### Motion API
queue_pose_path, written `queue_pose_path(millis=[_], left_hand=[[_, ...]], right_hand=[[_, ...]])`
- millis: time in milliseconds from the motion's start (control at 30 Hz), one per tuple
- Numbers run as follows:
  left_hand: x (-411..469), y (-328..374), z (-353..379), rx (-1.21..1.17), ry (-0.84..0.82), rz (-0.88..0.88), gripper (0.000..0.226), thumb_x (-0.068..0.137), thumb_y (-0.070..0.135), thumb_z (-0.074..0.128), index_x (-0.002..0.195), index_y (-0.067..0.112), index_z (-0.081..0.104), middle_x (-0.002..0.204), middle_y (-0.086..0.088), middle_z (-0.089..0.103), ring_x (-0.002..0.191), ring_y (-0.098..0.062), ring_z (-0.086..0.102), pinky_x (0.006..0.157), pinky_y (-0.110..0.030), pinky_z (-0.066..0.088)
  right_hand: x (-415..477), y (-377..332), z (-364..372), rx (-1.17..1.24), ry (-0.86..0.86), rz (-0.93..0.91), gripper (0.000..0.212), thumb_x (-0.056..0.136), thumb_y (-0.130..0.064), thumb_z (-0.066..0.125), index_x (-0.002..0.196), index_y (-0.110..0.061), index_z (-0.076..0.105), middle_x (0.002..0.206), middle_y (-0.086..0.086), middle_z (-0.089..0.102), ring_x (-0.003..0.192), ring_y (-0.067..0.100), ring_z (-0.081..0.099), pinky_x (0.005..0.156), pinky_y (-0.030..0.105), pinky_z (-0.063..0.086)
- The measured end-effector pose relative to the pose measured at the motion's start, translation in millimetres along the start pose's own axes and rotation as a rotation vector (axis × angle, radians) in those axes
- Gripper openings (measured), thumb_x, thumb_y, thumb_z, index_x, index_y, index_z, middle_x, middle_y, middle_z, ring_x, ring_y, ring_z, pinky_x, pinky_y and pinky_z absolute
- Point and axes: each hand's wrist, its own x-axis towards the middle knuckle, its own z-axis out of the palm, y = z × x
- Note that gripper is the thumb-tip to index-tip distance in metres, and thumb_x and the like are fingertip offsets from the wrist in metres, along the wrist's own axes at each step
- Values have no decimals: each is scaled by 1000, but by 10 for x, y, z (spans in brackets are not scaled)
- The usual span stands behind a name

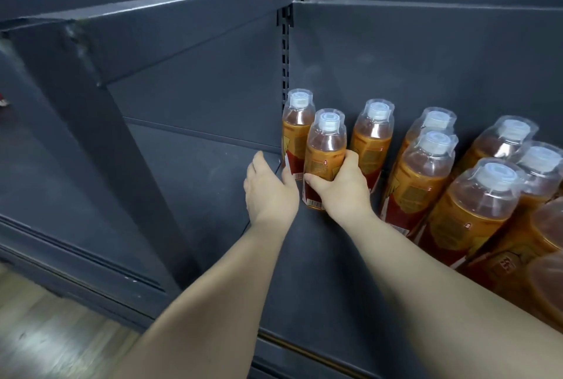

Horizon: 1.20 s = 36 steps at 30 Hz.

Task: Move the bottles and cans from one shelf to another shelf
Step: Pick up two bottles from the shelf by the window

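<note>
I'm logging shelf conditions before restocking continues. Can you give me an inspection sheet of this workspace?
Surface: dark grey metal shelf, bottles standing along its back and right.
Job's things: amber drink bottle with clear plastic cap cover and orange-red label, near the shelf's left end; a matching bottle behind it; more matching bottles to its right.
Clutter: nothing seen.
Hands: right hand grips the amber drink bottle's lower body; left hand open beside it.
Cables: nothing seen.
Surroundings: slotted metal upright on the back panel; wooden floor lower left.
</note>
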Motion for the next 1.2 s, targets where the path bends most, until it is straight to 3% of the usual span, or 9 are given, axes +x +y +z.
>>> queue_pose_path(millis=[233,467,700,900,1100,1200], left_hand=[[292,134,257,-69,-61,35,79,96,36,62,157,18,16,159,-6,31,144,-28,34,115,-46,36],[534,73,499,-163,-196,-4,105,85,37,76,158,26,2,160,-6,29,144,-29,34,114,-52,36],[672,-10,573,-208,-200,-6,94,85,25,75,155,27,12,145,-3,47,131,-27,50,108,-51,44],[691,16,546,-170,-157,27,92,84,20,77,154,28,18,145,-5,42,132,-28,46,109,-51,42],[602,49,493,-167,-121,20,76,85,20,77,145,23,30,138,-8,38,120,-26,50,92,-30,38],[592,37,473,-136,-83,25,76,81,24,81,141,20,34,137,-6,46,124,-27,51,102,-37,43]], right_hand=[[-215,163,-235,-17,26,2,73,81,-41,80,137,-26,36,127,-7,54,119,19,56,97,34,49],[-245,203,-303,-48,53,29,75,80,-41,80,136,-23,35,130,-3,54,117,18,56,88,27,44],[-217,225,-284,-29,34,45,77,81,-41,80,139,-25,31,132,-7,48,115,12,50,89,26,42],[-213,214,-240,8,36,56,80,80,-40,80,140,-26,29,131,-7,48,115,13,50,92,28,46],[-210,199,-258,17,29,66,80,80,-40,80,139,-26,27,122,-8,52,107,13,54,87,29,48],[-219,209,-259,13,29,63,79,81,-40,80,138,-27,27,121,-9,51,108,14,54,88,29,47]])
